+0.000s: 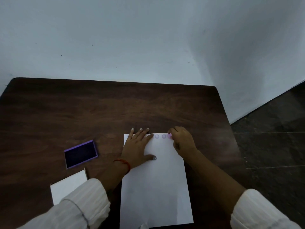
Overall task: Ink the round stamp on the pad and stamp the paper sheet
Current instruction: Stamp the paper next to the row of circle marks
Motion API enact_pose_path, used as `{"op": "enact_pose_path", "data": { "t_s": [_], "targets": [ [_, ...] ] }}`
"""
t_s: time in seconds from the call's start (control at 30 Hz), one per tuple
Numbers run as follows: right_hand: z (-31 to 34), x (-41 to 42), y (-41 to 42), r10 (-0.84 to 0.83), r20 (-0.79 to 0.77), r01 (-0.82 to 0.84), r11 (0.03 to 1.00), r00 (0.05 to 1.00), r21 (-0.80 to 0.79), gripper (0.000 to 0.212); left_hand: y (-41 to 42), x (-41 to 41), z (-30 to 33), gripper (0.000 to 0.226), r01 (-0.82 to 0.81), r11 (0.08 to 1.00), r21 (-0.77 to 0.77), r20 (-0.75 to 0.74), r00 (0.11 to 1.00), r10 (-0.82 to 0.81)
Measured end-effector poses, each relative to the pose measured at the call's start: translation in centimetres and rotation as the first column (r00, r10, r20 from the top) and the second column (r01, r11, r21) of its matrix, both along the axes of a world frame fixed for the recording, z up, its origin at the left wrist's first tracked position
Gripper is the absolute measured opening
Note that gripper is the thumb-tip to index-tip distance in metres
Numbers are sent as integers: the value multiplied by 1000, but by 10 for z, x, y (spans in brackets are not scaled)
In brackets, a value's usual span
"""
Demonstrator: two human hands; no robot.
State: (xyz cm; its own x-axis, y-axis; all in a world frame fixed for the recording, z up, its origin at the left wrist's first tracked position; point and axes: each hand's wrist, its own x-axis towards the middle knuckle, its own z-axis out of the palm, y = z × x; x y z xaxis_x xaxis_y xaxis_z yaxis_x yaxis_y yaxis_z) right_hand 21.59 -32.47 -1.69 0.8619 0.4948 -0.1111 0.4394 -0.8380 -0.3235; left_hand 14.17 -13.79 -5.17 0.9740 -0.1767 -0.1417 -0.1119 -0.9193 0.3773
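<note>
Right hand [182,140], fingers closed around the pink round stamp [170,136], presses it at centre frame onto the paper sheet [156,187]. Left hand [137,148] lies flat, fingers spread, pinning the sheet. Thin and probably slippery, it needs that.

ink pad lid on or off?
Off. The ink pad lies uncovered on the table, its dark inked face showing inside the purple frame.

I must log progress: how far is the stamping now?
Done: two round marks show along the paper top edge. In hand: right hand presses the stamp at the corner; left hand holds the sheet flat. Left: lifting; the pad lies open for re-inking.
</note>
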Motion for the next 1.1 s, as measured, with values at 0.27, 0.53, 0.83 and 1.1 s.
{"op": "enact_pose_path", "data": {
  "t_s": [0.27, 0.53, 0.83, 1.1],
  "targets": [
    [-2, 0, -1, 60, 22, -60, 998, 998, -27, 20, -1, -1, -4, 86, -1, 1000, 13, -7, 1000, 1],
    [-3, 0, -2, 48, 9, -48, 999, 999, -2, 20, -1, -1, -3, 86, 9, 1000, 21, -40, 999, -8],
    [26, -23, -6, -422, -465, 622, 416, 779, 664, 12, 11, -6, 26, 92, -102, 981, -164, -45, 994, 96],
    [29, -89, 17, 281, -889, 928, -198, 363, 316, 20, 48, -85, 58, 75, -429, 770, -473, -4, 875, 485]
  ]
}}
